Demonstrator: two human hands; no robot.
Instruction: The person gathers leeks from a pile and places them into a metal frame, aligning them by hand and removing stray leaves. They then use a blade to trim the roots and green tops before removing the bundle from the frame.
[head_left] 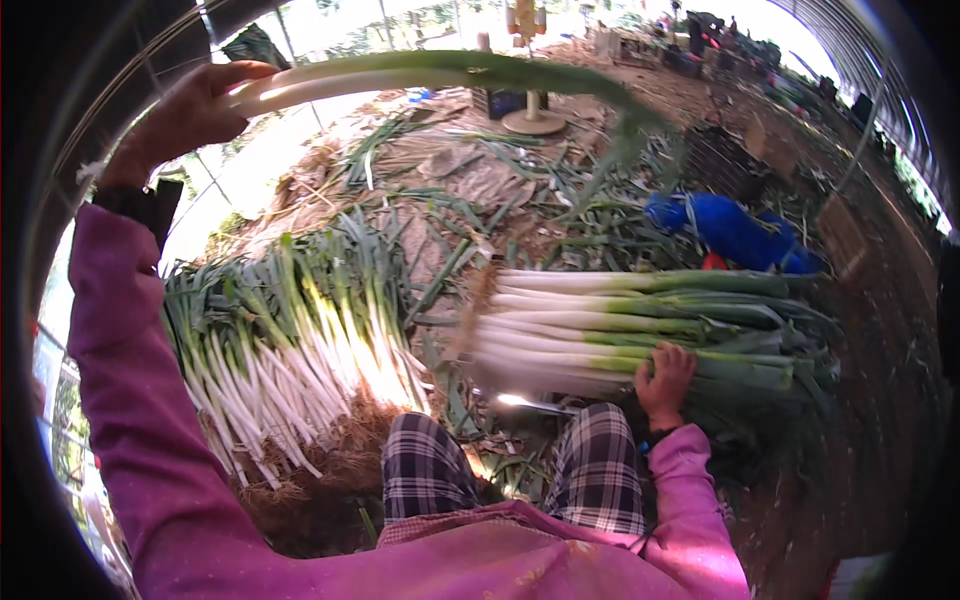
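Note:
My left hand is raised at the upper left, its fingers closed round the white end of a leek. The leek stretches to the right across the top, its green leaves drooping and blurred. My right hand rests on a stack of leeks lying sideways, white ends left and green tops right. Its fingers lie over the lower leeks where white turns green; whether they grip one I cannot tell. On the left lies a thick row of leeks, roots toward me and leaves pointing away.
Cut leaves litter the ground beyond the stack. A blue bundle lies behind it at the right, near a dark crate. A round-based stand rises farther back. My plaid-covered knees are close to both piles.

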